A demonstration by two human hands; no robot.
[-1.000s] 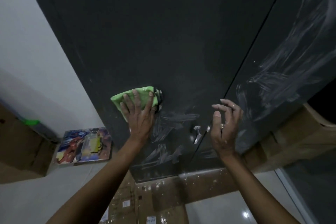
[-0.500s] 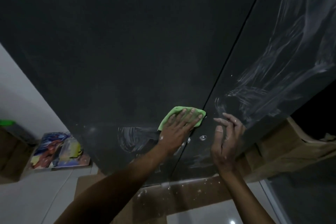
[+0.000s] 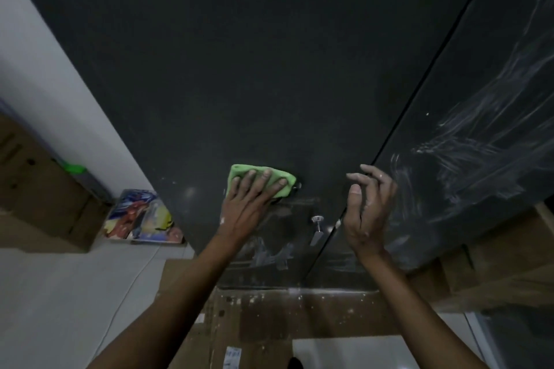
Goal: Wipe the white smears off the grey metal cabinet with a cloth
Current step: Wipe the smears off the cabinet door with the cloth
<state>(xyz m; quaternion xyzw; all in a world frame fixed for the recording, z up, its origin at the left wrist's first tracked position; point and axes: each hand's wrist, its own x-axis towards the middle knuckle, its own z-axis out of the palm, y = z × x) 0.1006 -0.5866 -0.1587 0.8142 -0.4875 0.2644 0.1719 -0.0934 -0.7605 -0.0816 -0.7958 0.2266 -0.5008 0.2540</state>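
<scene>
The dark grey metal cabinet fills the view, split by a door seam. My left hand presses a folded green cloth flat against the left door with straight fingers. A small metal knob sticks out just right of that hand, near the seam. My right hand hovers beside the seam with loosely curled fingers, holding nothing. Thick white smears streak the right door. Fainter white smears remain low on the left door under my left wrist.
Flattened cardboard speckled with white lies on the floor under the cabinet. A brown box and a colourful printed pack stand at the left by the white wall. More cardboard sits at the lower right.
My left hand has slid the cloth from beside the seam leftward along the left door. The smear patch seen there earlier looks fainter. My right hand stays near the seam.
</scene>
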